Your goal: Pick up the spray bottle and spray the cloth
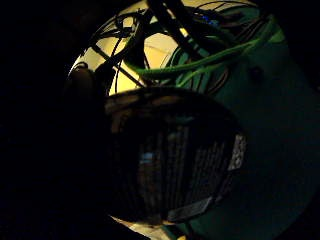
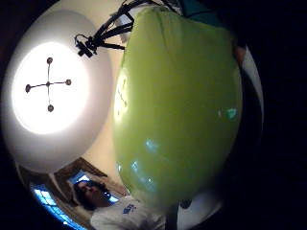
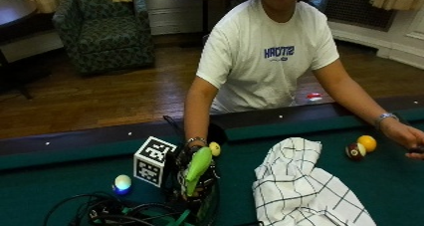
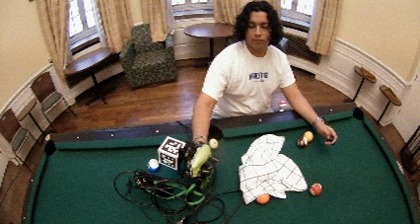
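while the spray bottle (image 3: 197, 169) lies w/ its green body up in the gloved right hand (image 3: 196, 178), fingers curled round it, that hand sits low over the green pool table (image 3: 59, 186). checked cloth (image 3: 301, 188) lies crumpled on the felt just beside, not touching. bare left hand (image 3: 409, 139) rests well apart, near two balls (image 3: 361, 147). palm views: bottle's green body & label fill them.
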